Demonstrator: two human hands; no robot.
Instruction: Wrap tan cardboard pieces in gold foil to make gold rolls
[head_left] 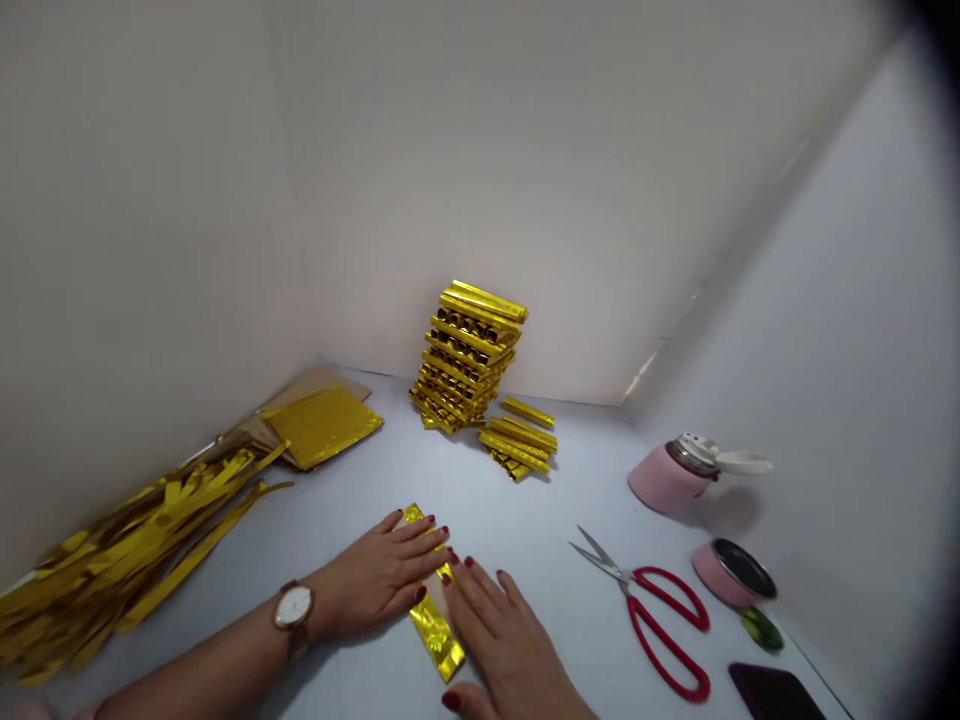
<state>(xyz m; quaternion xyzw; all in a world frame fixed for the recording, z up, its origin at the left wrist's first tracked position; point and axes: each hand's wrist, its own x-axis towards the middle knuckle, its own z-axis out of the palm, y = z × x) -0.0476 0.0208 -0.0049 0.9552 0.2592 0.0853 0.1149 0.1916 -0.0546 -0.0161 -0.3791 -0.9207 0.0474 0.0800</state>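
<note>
A strip of shiny gold foil paper (433, 632) lies on the table in front of me, running lengthwise away from me. Across its upper part rests my left hand (379, 572), palm down with the fingers stretched out. Flat along the strip's right side lies my right hand (499, 630), its fingers extended and their tips at the foil near my left fingers. Parts of the strip are hidden beneath the hands. Neither hand grips anything. A wristwatch (293, 606) with a white dial is on my left wrist.
Gold paper rolls (469, 360) form a tall stack by the wall, with several loose rolls (520, 445) beside it. Gold sheets (322, 425) and cut strips (142, 540) lie left. Red-handled scissors (626, 580), a pink bottle (664, 478), a pink cup (724, 575) and a phone (776, 692) are right.
</note>
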